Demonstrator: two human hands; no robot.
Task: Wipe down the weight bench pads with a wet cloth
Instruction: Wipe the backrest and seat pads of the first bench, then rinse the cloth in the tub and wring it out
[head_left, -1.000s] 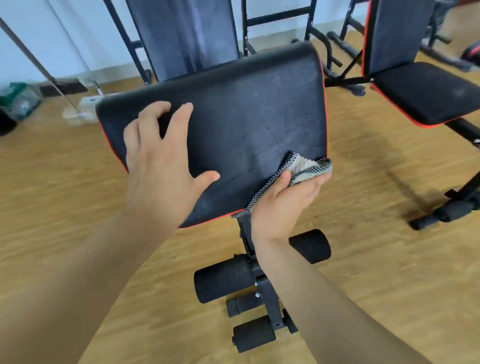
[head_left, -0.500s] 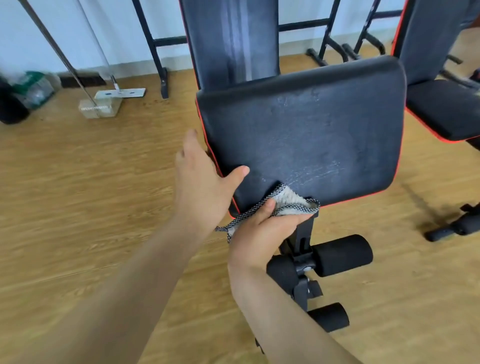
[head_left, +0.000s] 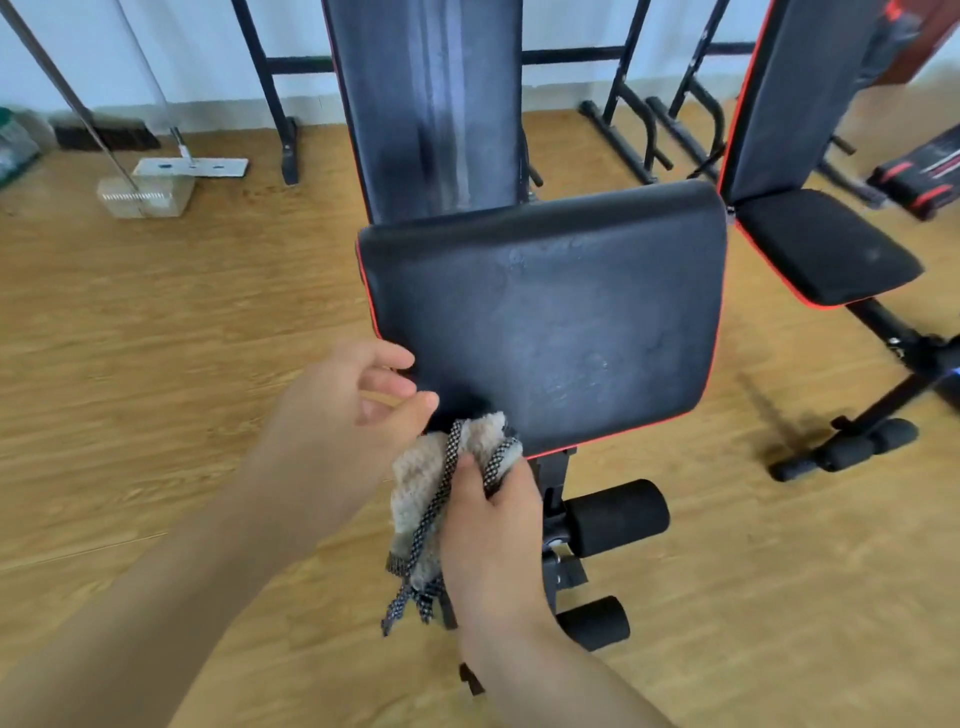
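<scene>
A black seat pad (head_left: 545, 322) with red piping fills the middle of the view, with damp streaks on its surface. Behind it rises the bench's black back pad (head_left: 431, 104), streaked grey down its middle. My right hand (head_left: 493, 525) grips a beige cloth (head_left: 421, 483) with a black-and-white woven border, bunched at the pad's near left corner. My left hand (head_left: 353, 410) hovers at that same corner with its fingers loosely curled, holding nothing; fingertips are close to the pad edge and the cloth.
Foam leg rollers (head_left: 618, 514) and the bench frame sit below the seat pad. A second bench (head_left: 826, 249) stands to the right. A flat mop head (head_left: 192, 167) and a clear box (head_left: 148, 197) lie on the wooden floor at the back left.
My left hand has come off the seat pad and drawn back to its near left corner. The right hand has swept the cloth leftward along the near edge and bunched it up.
</scene>
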